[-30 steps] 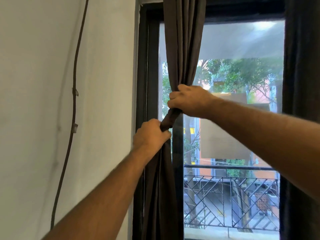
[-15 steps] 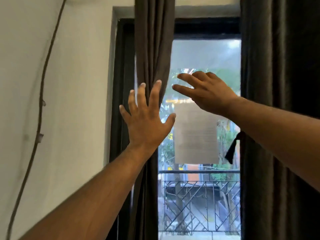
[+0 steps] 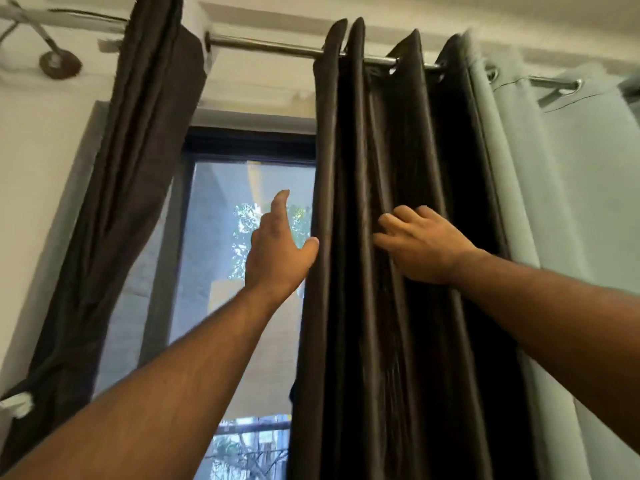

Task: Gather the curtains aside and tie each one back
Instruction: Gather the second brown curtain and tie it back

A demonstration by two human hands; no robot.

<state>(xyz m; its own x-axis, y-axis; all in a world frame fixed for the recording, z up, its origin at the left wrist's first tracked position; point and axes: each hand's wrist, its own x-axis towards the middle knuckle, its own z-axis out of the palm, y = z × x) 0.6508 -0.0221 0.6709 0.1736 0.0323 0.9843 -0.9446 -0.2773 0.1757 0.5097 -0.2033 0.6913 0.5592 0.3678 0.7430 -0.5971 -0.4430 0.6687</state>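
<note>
1. Two dark brown fabric curtains hang from one shiny metal curtain rod [image 3: 270, 47] above a dark-framed glass window [image 3: 242, 209].
2. The left dark brown curtain [image 3: 138, 168] is drawn into a narrow bundle at the window's left side and slants down toward the wall, where it narrows near a small white fitting [image 3: 17, 405] at the lower left edge.
3. The right dark brown curtain [image 3: 349, 306] hangs straight down in deep vertical pleats from metal eyelets on the rod, covering the window's right part; its fabric has a slight sheen along the fold ridges.
4. One pale grey-green curtain [image 3: 561, 220] hangs on the same rod just beside the right brown curtain, further right.
5. Two bare hands reach up, one on each side of the right brown curtain's front folds.
6. The left hand [image 3: 277, 251] is spread with straight fingers pointing up in front of the glass; its thumb touches the curtain's left edge.
7. The right hand [image 3: 422, 247] lies against the pleats near mid-height, its fingers bent and tucked into a fold; whether they actually pinch the fabric I cannot tell.
8. One round dark wall bracket [image 3: 59, 64] holds the rod at the upper left.
</note>
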